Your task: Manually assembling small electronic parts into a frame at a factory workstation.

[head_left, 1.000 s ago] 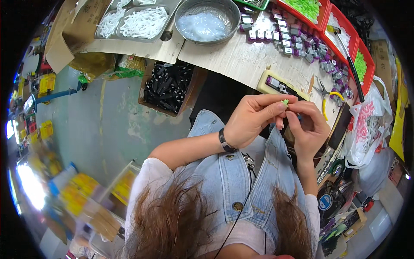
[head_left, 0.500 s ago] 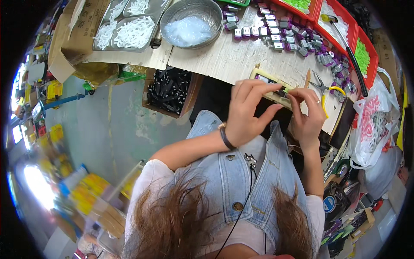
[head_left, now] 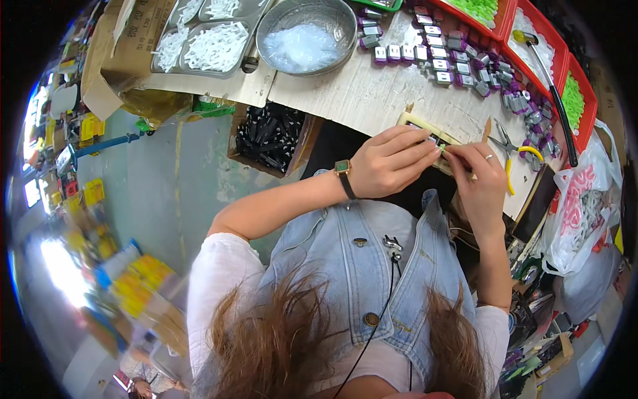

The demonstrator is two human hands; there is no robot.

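A cream-coloured block-like fixture lies at the front edge of the workbench, partly covered by my fingers. My left hand reaches across it with its fingers pressed together at a small part in the fixture; what they grip is hidden. A small light-green piece shows between the two hands. My right hand pinches at this green piece with thumb and forefinger. Yellow-handled pliers lie open on the bench just right of my right hand.
Several small grey-and-purple motor-like parts spread over the bench. Red bins hold green and white pieces; a black-handled tool leans across them. A metal bowl, a divided tray and a box of black parts are leftward.
My left hand has turned, bringing its fingers together over the fixture and its watch into view. My right hand stays at the green piece. The whole view has shifted slightly.
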